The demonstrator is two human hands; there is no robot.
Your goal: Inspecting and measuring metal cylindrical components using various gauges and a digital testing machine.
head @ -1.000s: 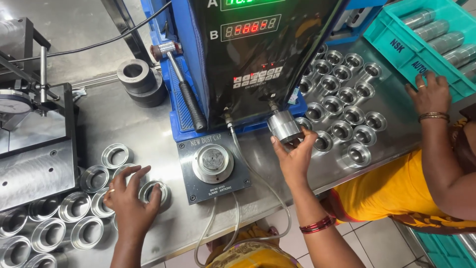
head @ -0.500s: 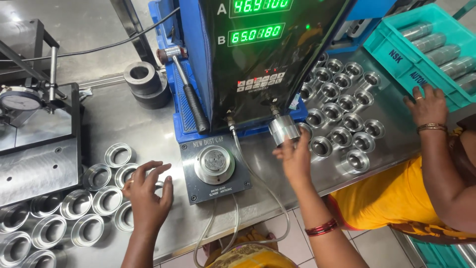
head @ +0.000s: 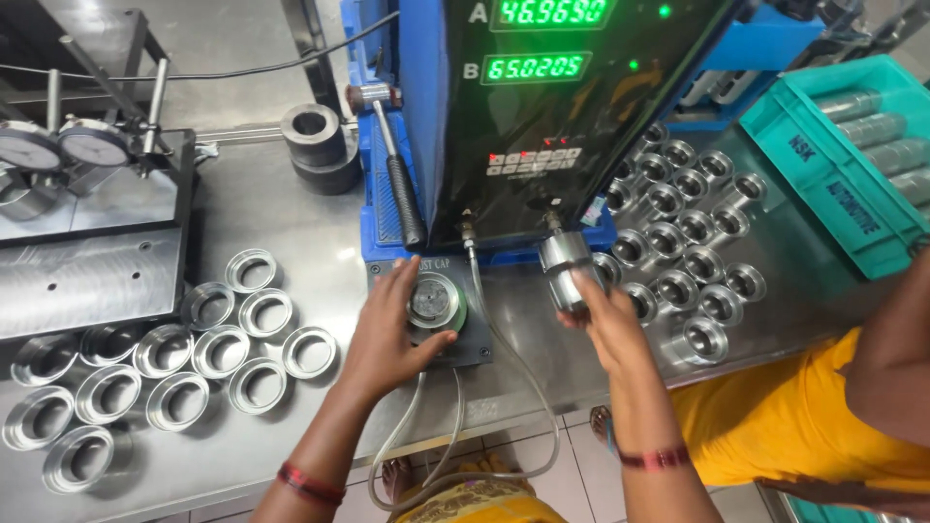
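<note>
Left hand (head: pixel 392 334): rested palm-down on the round gauging fixture (head: pixel 434 302), fingers spread and curved over its left rim, thumb reaching under its lower edge; no ring could be seen inside the grip, so whether it held anything could not be told.
Right hand (head: pixel 603 324): closed around the lower part of a steel cylindrical probe (head: pixel 565 268), thumb and fingers wrapped about its barrel.
Probe position: upright, just in front of the foot of the digital gauge cabinet (head: pixel 562 107), raised above the desk (head: pixel 291 232); judged to be held clear so that the hose at its top hung free.
Fixture position: seated on a dark square base (head: pixel 465 339) at the desk's front edge, between both forearms, within easy reach.
Hoses (head: pixel 504 387): ran from the cabinet's foot down over the desk edge in loops.
Unsorted rings (head: pixel 203 353): shallow steel rings lay open side up in a loose group left of the fixture, near the left hand.
Finished row (head: pixel 697 228): taller steel sleeves stood in ranks right of the cabinet, near the right hand.
Arm pose: both forearms extended forward from the lower edge, wrists level, each with a red bangle.
Hammer (head: pixel 392 174): leaned against the cabinet's blue frame.
</note>
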